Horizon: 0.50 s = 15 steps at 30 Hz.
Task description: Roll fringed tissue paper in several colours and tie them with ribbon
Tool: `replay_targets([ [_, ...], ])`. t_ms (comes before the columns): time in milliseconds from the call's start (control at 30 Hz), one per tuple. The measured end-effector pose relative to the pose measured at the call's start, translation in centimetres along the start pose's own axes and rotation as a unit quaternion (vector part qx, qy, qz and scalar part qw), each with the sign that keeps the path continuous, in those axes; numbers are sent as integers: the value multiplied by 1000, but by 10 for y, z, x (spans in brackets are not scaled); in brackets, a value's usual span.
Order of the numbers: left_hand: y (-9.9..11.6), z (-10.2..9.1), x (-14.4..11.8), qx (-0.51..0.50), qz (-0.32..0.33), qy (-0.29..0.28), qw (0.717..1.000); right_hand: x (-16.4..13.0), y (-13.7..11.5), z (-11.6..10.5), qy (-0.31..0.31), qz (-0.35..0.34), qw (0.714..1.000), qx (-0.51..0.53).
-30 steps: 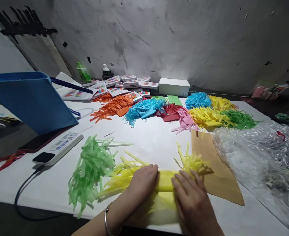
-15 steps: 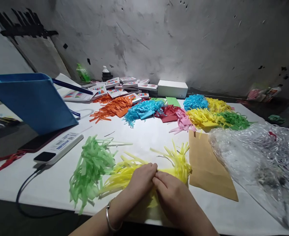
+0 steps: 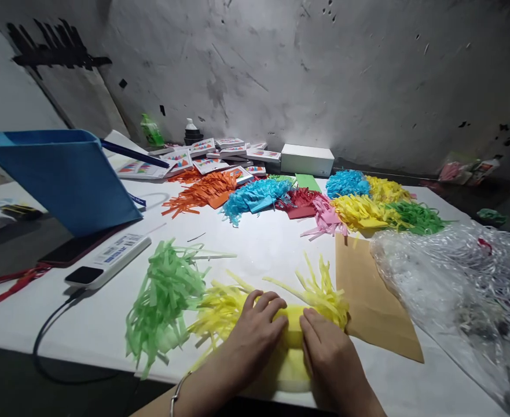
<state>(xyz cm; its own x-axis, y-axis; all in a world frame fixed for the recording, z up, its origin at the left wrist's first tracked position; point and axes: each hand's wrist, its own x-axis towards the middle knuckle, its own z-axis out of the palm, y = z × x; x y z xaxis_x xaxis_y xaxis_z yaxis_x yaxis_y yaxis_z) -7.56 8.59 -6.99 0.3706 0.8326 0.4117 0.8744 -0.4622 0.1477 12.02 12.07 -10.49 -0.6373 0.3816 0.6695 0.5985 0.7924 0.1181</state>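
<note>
Parts both hands, drawn together half a second ago, and bares a folded yellow band between them at the lower centre of the frame. Lays the left hand (image 3: 255, 333) on the left part of the yellow paper (image 3: 296, 327), fingers bent and spread apart; sets the right hand (image 3: 330, 353) on its right part, fingers close together. Cannot tell whether the right fingers pinch the paper, with the thumb out of sight. Has loose yellow fringe poking out beyond each hand, and a smooth pale yellow sheet hanging towards the bottom edge. Wears a thin bangle (image 3: 176, 397) on the left wrist. Just left of the yellow fringe, a heap of light green fringe (image 3: 163, 301) on the white table (image 3: 255, 263); just right of it, a brown sheet (image 3: 374, 298), partly under a clear plastic bag (image 3: 432, 289) at the right. At the left, a white device (image 3: 111, 260) with a black cable; across the middle, fringed bunches (image 3: 257, 194) in orange, blue, red, pink, yellow and green.
</note>
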Motion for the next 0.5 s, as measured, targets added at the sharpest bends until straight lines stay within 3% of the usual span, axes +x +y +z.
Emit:
replay_targets([
  [133, -3, 7, -10, -19, 47, 50, 997, 3, -5, -4, 52, -52, 997, 38],
  [233, -7, 6, -18, -31, 70, 39, 996, -3, -5, -7, 34, -34, 997, 62],
  [367, -9, 0, -25, -50, 22, 32, 998, -10, -5, -14, 9, 33, 993, 116],
  [500, -5, -9, -21, -66, -51, -25, 996, -4, -7, -14, -19, 152, 979, 138],
])
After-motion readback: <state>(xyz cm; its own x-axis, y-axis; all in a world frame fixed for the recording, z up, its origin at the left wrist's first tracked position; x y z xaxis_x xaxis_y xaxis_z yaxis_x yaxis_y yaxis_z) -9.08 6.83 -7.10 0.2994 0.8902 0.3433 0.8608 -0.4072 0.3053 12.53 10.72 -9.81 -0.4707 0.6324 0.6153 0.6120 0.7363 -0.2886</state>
